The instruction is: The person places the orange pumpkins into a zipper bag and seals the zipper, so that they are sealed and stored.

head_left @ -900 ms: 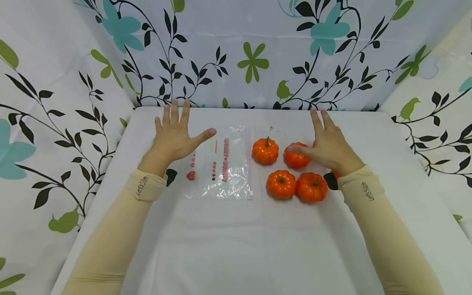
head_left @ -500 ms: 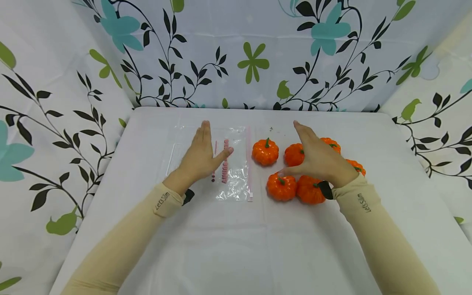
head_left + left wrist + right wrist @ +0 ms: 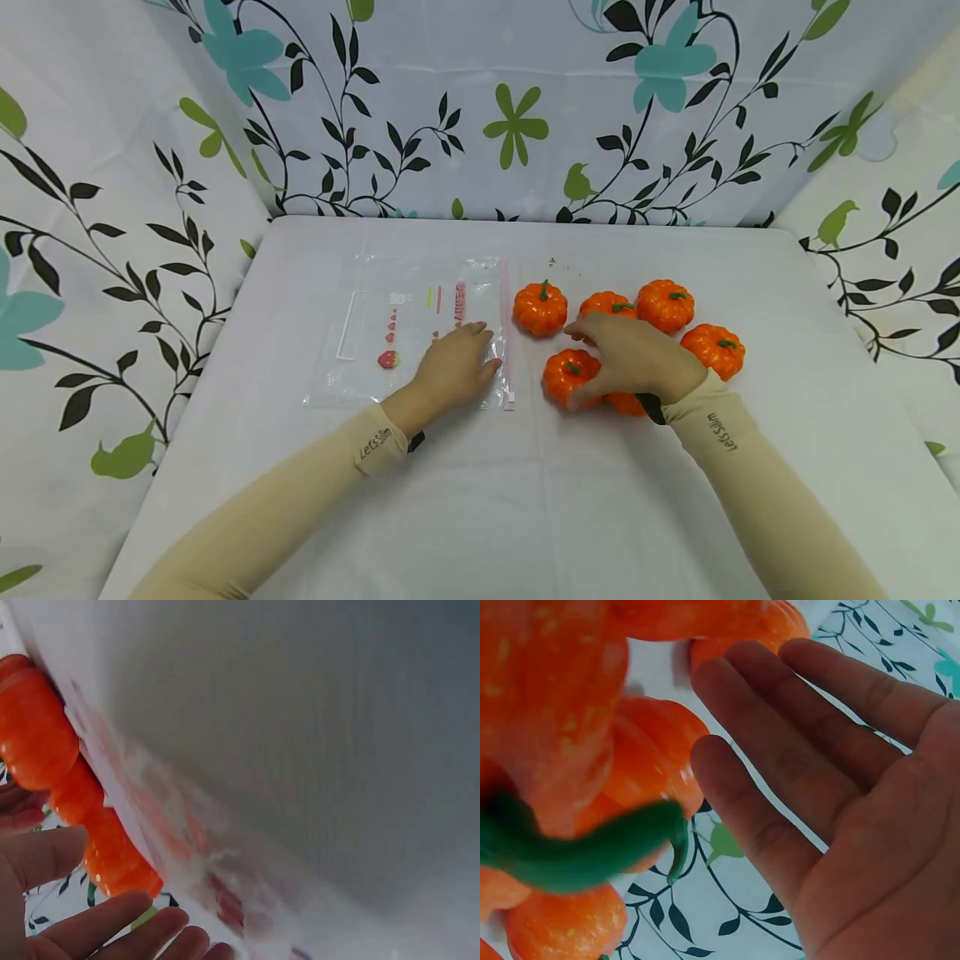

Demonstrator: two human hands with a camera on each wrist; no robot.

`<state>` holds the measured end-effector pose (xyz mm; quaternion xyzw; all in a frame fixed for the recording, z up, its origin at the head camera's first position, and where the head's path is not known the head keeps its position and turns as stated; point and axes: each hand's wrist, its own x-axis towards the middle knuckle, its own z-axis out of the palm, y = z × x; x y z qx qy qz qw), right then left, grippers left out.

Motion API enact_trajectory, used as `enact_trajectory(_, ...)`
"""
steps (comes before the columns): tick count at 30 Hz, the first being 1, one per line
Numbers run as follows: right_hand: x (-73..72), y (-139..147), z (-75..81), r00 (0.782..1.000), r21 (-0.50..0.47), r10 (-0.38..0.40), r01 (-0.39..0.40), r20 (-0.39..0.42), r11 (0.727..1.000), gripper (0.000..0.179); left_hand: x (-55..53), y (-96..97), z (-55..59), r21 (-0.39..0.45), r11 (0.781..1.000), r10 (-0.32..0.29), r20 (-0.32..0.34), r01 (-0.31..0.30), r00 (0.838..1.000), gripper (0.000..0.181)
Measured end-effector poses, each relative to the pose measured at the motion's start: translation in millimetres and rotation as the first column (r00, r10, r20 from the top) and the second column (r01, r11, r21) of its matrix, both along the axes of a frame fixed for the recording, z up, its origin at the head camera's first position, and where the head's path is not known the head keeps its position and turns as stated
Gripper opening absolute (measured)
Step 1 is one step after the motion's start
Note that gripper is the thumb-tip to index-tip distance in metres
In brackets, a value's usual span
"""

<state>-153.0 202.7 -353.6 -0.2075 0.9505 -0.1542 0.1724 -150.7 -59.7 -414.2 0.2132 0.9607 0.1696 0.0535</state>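
Observation:
My left hand (image 3: 453, 367) reaches low over the right part of a clear zip bag (image 3: 337, 379), its fingertips near the pink zip strip (image 3: 507, 333). In the left wrist view its fingers are apart and relaxed, with nothing between them. My right hand (image 3: 637, 358) is over a group of small orange pumpkins, thumb at the front-left pumpkin (image 3: 562, 375) and fingers close to the one behind (image 3: 603, 302). Its fingers (image 3: 780, 765) look nearly straight in the right wrist view, beside the pumpkins, a green stem (image 3: 592, 855) close to the camera. The front-right pumpkin (image 3: 626, 406) is mostly hidden under this hand.
More pumpkins sit at the left of the group (image 3: 540, 310), the back right (image 3: 665, 307) and the far right (image 3: 714, 350). Inside the bag are small red pieces, a strawberry-like one (image 3: 387, 359) among them. Patterned curtains (image 3: 513, 125) border the white table (image 3: 480, 517).
My left hand has moved right and toward me, from the bag's left side to its right part. The right hand has come left and down over the front pumpkins, uncovering the back-right ones.

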Motion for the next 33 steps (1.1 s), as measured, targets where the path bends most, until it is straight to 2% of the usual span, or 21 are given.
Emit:
enact_trajectory(7, 4.8, -3.4, -7.5, 0.999, 0.078, 0.030, -0.029, -0.018, 0.997, 0.084, 10.1, 10.4, -9.5, -0.105, 0.995, -0.007, -0.056, 0.001, 0.998, 0.044)
enact_trajectory(15, 5.5, -4.3, -12.2, 0.998, 0.092, 0.058, -0.055, -0.024, 0.994, 0.078, 13.3, 19.1, -7.2, -0.215, 0.976, -0.004, -0.096, -0.017, 0.995, 0.049)
enact_trajectory(21, 5.1, -4.8, -13.9, 0.998, 0.092, 0.064, -0.061, -0.026, 0.994, 0.075, 13.4, 21.4, -8.4, -0.221, 0.975, -0.019, -0.137, -0.012, 0.990, 0.042)
enact_trajectory(28, 4.0, -6.6, -10.9, 0.999, 0.063, 0.050, -0.050, 0.001, 0.997, 0.076, 12.5, 19.0, -7.8, -0.205, 0.978, -0.015, -0.197, -0.027, 0.980, 0.022)
enact_trajectory(33, 3.1, -8.6, -7.9, 0.998, 0.033, 0.066, -0.065, -0.018, 0.997, 0.072, 13.3, 16.3, -1.4, -0.191, 0.981, -0.008, -0.237, -0.038, 0.972, 0.025)
